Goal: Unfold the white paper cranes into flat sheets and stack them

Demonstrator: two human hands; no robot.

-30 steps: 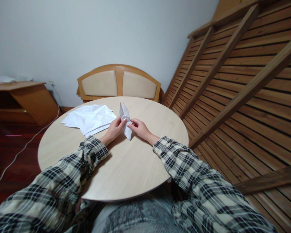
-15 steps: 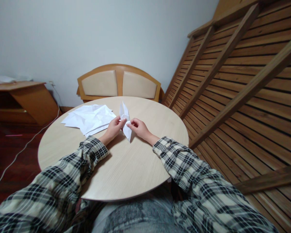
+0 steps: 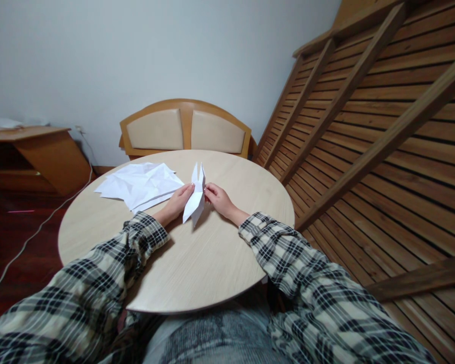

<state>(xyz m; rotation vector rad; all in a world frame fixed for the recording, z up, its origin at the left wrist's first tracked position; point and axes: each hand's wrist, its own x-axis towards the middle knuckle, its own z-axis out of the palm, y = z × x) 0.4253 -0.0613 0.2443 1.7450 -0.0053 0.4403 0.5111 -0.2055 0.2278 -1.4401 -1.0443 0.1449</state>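
A folded white paper figure (image 3: 195,198) with two points at its far end stands on edge over the round light-wood table (image 3: 197,258). My left hand (image 3: 178,199) pinches its left side and my right hand (image 3: 219,198) pinches its right side, fingers closed on the paper. Both arms wear checked sleeves and rest on the tabletop.
A loose pile of crumpled white sheets (image 3: 140,184) lies on the table left of my hands. A wooden chair with beige pads (image 3: 185,129) stands behind the table. A slatted wooden frame (image 3: 371,131) leans at the right. A low wooden cabinet (image 3: 34,156) and a white cable (image 3: 30,237) are at left.
The paper figure has been turned and flattened between my hands, so its two points now stick up side by side. Both hands stayed in place on the table.
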